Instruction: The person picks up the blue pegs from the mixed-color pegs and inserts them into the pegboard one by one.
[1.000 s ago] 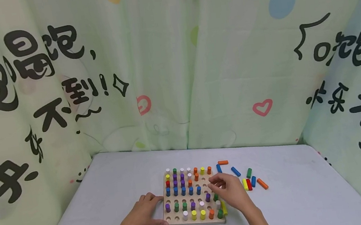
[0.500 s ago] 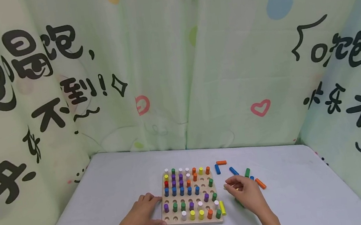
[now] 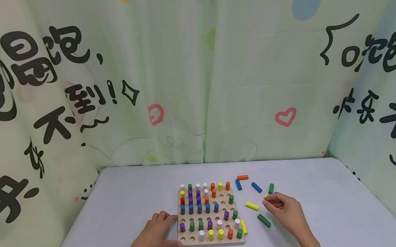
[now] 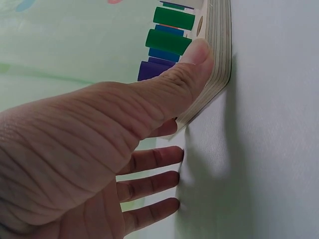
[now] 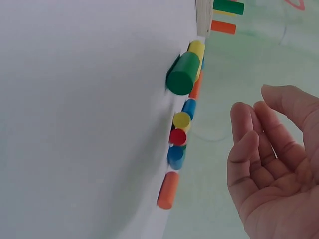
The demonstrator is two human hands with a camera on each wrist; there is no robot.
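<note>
A wooden pegboard [image 3: 196, 244] with rows of coloured pegs lies flat on the table in the head view. My left hand [image 3: 153, 234] rests against its left edge. In the left wrist view the thumb [image 4: 197, 52] touches the board's corner, while the other fingers stretch straight toward the tabletop. My right hand [image 3: 285, 212] hovers over the loose pegs, fingers loosely bent, with nothing visible between them. Nearest to it are a green peg [image 3: 264, 220] and a yellow peg [image 3: 252, 206]. The right wrist view also shows a red peg [image 5: 178, 137], which the hand hides from the head view.
Another yellow peg [image 3: 244, 227] lies along the board's right side. Behind the right hand are two blue pegs, one of them [image 3: 256, 187] tilted, an orange peg [image 3: 242, 177] and a green peg [image 3: 271, 188]. Printed curtains [image 3: 176, 80] stand around the table [image 3: 135, 191].
The right hand has moved right, from above the board to the loose pegs. This uncovers a green peg standing in the board's right column. The left hand stays at the board's edge.
</note>
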